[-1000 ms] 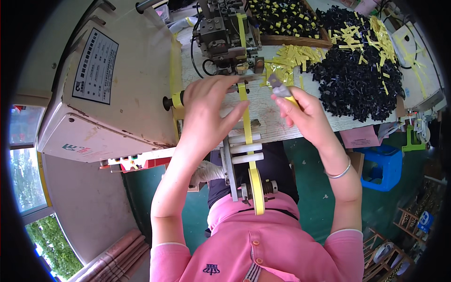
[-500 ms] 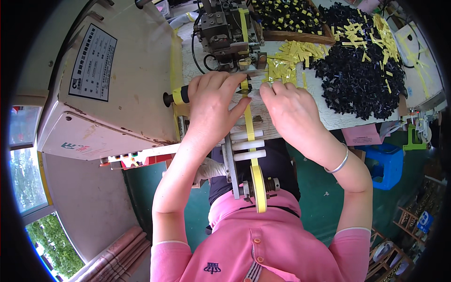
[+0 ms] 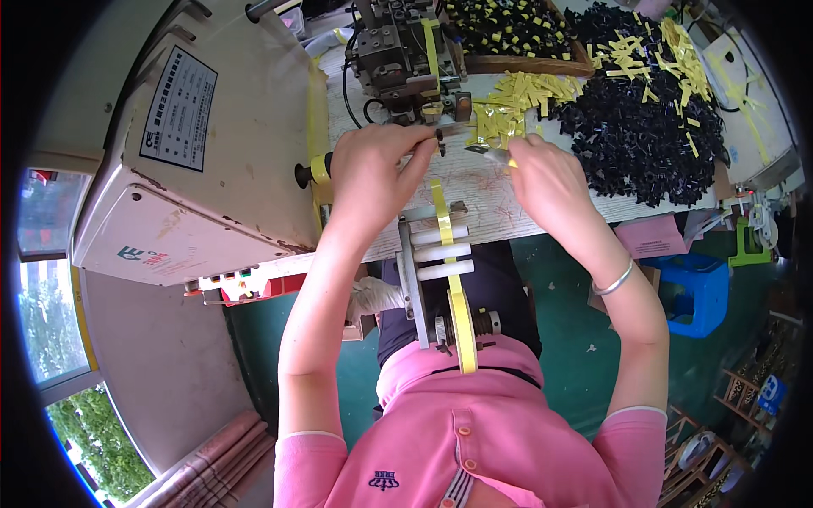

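A small black piece [image 3: 440, 142] is pinched between the thumb and fingertips of my left hand [image 3: 373, 173], just in front of the metal press. My right hand [image 3: 550, 179] is closed around a small knife [image 3: 488, 153], its blade pointing left towards the black piece but apart from it; most of the handle is hidden in my fingers. Below the two hands, a yellow tape [image 3: 443, 212] runs over white rollers [image 3: 444, 251] from a tape roll [image 3: 462, 330]. Its free end lies on the table edge, apart from both hands.
The metal press [image 3: 406, 63] stands ahead, with a large beige machine housing [image 3: 195, 152] at left. Yellow strips [image 3: 504, 110] and a heap of black pieces [image 3: 635, 127] lie at right. Behind them is a wooden tray [image 3: 529, 65]. A blue stool [image 3: 694, 292] stands on the floor.
The yellow tape, which reached up to my left hand, now ends short of it at the table edge. My right hand has moved slightly right, and the knife blade shows.
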The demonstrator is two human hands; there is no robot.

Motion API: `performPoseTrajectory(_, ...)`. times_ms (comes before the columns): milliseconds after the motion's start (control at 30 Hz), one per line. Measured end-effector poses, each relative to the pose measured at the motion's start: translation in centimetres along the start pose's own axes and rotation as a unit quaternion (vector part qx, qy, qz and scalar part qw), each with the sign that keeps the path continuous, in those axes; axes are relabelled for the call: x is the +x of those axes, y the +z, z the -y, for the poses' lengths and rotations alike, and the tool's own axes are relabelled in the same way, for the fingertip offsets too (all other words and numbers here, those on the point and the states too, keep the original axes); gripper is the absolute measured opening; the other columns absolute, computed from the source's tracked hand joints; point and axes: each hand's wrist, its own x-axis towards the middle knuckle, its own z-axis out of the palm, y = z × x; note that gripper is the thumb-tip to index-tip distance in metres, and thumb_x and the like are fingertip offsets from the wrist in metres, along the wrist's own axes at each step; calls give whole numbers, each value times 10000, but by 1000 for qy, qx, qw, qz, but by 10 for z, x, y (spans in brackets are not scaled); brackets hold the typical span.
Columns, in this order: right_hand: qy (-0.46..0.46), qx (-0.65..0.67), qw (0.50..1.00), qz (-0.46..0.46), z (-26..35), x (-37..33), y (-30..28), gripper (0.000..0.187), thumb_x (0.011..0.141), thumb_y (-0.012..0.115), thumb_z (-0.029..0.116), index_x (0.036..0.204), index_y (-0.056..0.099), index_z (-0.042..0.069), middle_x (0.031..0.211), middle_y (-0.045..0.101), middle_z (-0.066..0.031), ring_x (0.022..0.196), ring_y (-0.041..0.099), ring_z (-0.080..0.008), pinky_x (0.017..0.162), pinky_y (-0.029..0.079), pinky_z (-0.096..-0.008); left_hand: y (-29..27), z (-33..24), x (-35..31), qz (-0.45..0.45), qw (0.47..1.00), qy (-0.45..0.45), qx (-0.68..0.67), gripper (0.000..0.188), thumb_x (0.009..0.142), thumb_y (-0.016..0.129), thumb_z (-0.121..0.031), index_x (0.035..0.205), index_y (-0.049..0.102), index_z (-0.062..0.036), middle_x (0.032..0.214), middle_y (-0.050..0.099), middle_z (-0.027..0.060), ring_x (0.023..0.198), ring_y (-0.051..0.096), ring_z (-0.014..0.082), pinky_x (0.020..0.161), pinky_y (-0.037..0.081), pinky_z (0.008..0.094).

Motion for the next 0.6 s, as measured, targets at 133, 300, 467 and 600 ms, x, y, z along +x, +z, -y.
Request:
performPoseTrajectory(133, 52, 125, 991, 16, -8, -8, -4, 140, 785, 625, 105, 836, 576, -17, 732, 588, -165, 683, 586, -380, 605, 475, -419, -10, 0, 5, 56, 995, -64, -46, 168, 816, 655, -153, 924, 697, -31, 835, 687, 134, 704, 653, 255, 615, 492, 323)
performPoseTrajectory(300, 50, 217, 975, -11, -10, -6, 0, 208, 824, 649, 164, 833, 575, -31, 689, 588, -167, 612, 570, -324, 566, 441, -371, -11, 3, 9, 94, 992, -74, -45, 191, 801, 670, -177, 946, 698, -55, 838, 687, 121, 721, 663, 239, 630, 498, 312)
performPoseTrajectory(467, 56, 373, 924, -67, -4, 5, 5, 203, 848, 678, 185, 912, 607, 5, 651, 545, -72, 579, 463, -109, 532, 387, -268, -10, -3, 12, 108, 991, -79, -5, 213, 756, 697, -179, 928, 694, -53, 834, 687, 111, 711, 671, 234, 640, 505, 319)
performPoseTrajectory(600, -4, 402, 913, -61, 19, 18, 4, 312, 794, 701, 103, 1085, 590, 90, 746, 592, -60, 623, 520, -108, 537, 419, -265, -13, 0, 9, 105, 993, -57, 1, 222, 724, 710, -149, 918, 678, -47, 826, 680, 111, 736, 667, 259, 659, 506, 344)
